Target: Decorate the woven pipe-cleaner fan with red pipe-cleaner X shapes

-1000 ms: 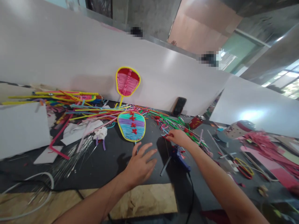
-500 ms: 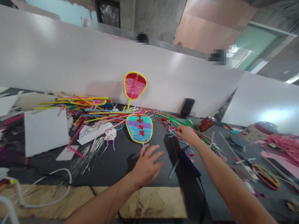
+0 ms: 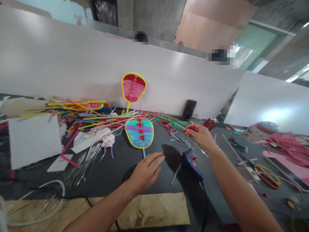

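A fan-shaped craft piece (image 3: 139, 137) lies on the dark table, wrapped in turquoise, purple and blue pipe cleaners, with a yellow rim and red bow-like pieces down its middle. Just below it is my left hand (image 3: 146, 170), open, its fingers stretched out beside the blue handle. My right hand (image 3: 199, 137) pinches a small red pipe cleaner piece (image 3: 185, 130) above the scattered cuttings. Below that hand, a blue hot glue gun (image 3: 193, 167) rests on its side. A second fan (image 3: 134, 88), pink and red with a yellow rim, leans on the white partition.
Pipe cleaners (image 3: 103, 119) lie heaped along the back. To the left are white boards (image 3: 35, 140) and thin wires. A phone (image 3: 189, 109) leans on the partition, near a red can (image 3: 210, 123). Scissors (image 3: 267, 175) and pink scraps (image 3: 287, 151) lie at right.
My right hand has turned and risen from the cuttings, and the red piece now shows in its fingertips. The spread fingers of my left hand have drawn closer together. The view has shifted slightly.
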### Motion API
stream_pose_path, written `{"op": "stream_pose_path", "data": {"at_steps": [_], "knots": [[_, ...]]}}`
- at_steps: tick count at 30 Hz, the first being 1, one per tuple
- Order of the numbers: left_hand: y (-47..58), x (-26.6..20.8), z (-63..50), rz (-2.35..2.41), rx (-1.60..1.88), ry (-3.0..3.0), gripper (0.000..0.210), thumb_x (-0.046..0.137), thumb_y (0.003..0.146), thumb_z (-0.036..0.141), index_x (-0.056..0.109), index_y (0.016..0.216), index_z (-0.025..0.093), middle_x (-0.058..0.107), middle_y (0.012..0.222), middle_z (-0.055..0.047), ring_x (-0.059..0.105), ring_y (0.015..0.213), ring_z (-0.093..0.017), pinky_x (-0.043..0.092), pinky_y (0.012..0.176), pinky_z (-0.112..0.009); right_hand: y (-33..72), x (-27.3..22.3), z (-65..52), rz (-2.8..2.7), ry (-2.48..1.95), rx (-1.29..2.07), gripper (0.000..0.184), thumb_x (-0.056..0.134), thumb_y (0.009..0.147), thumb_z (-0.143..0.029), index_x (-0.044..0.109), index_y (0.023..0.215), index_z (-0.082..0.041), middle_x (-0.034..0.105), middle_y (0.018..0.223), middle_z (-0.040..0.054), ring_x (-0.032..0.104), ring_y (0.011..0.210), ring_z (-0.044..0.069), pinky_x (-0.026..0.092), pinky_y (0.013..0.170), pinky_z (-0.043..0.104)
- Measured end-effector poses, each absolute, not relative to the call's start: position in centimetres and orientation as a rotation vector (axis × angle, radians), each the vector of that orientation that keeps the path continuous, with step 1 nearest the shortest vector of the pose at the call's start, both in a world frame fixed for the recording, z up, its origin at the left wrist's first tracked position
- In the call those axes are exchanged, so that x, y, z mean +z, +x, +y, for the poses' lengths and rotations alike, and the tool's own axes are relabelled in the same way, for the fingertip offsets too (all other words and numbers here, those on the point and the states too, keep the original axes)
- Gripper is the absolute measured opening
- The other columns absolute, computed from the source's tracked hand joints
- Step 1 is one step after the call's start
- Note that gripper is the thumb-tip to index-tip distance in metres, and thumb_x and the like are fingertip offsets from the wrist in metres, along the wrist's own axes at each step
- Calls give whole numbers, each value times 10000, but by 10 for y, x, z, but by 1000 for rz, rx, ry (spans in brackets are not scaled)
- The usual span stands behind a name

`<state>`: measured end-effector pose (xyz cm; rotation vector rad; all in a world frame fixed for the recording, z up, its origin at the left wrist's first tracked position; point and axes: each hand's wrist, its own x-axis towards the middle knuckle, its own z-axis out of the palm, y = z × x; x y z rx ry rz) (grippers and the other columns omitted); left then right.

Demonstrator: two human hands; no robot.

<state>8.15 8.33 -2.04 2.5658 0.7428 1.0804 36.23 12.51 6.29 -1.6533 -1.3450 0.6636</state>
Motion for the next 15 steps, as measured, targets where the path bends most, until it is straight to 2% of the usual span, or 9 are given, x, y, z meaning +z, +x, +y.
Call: {"op": "stream_pose_path", "data": {"at_steps": [5,8,11,15], "knots": [[79,-17,87,863,976,1994,350,483,881,266,536,1210,161,640,1148,-118,637,991,-169,531,852,-301,307,53,83,-1242,-1307,1109,207,643,757,-372,603,848,-191,689,747,27,619,630,120,492,576,231],[78,-11,87,835,918,1679,412,503,870,324,512,1246,155,622,1202,-132,631,1031,-187,525,860,-309,278,47,66,-1417,-1221,1225,159,594,805,-323,634,852,-177,685,760,33,611,626,117,496,581,241],[78,-2,87,830,822,1610,378,535,849,350,580,1179,171,675,1119,-99,642,988,-195,510,862,-312,262,38,60,-1592,-1188,1077,110,596,796,-221,679,859,-187,675,791,30,604,668,122,493,630,251],[82,6,86,903,718,1667,242,559,825,348,687,927,170,713,819,-32,639,746,-157,500,701,-241,258,24,58,-1652,-1202,940,118,582,794,-165,682,845,-199,677,799,23,615,742,138,487,692,256]]}}
